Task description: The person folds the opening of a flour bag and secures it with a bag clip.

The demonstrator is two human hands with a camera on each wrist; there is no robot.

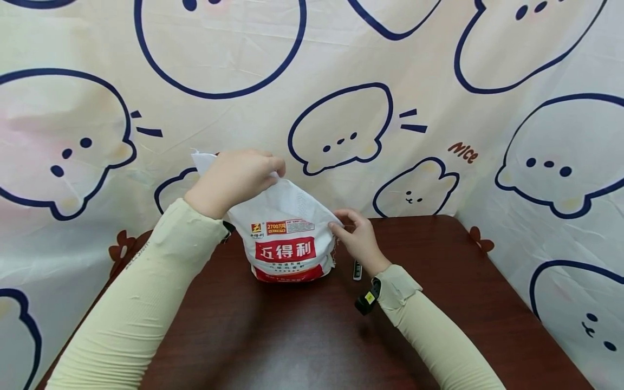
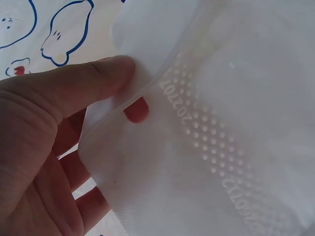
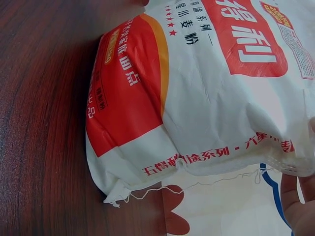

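Bag: [image 1: 285, 252] on the counter [image 1: 312, 346], about mid-frame in the head view. Base down, red printed panel facing the camera.
Bag axis: longest line reads roughly 5 to 11 o'clock, base to raised corner. Body fairly upright; upper film leans to 11.
Top edge: slants from the raised corner at 10–11 o'clock down to the lower corner at 2–3. Cannot tell if the mouth is sealed.
Left hand: [image 1: 241, 179] at 11 o'clock from bag middle, the higher of the two. Thumb near side, fingers behind, film pinched between; left wrist view shows gaps between the rear fingers.
Right hand: [image 1: 359, 235] at 3 o'clock, lower, at the lower corner. Thumb and index drawn nearly together, looks like a pinch on the edge; in the right wrist view only part of the hand shows, at 4 o'clock.
Nearer hand: neither, both are touching the bag.
Key relation: bag edge spans hand to hand, left high, right low. My read: the coming move hinges on that slope, since pull from these two grips would be uneven.
Threads: loose threads [image 3: 118, 197] along the stitched edge; tuft at 7–8 o'clock in the right wrist view, right-hand side of the bag in the head view.
Backdrop: cartoon curtain [image 1: 341, 59] at 12, behind the counter.
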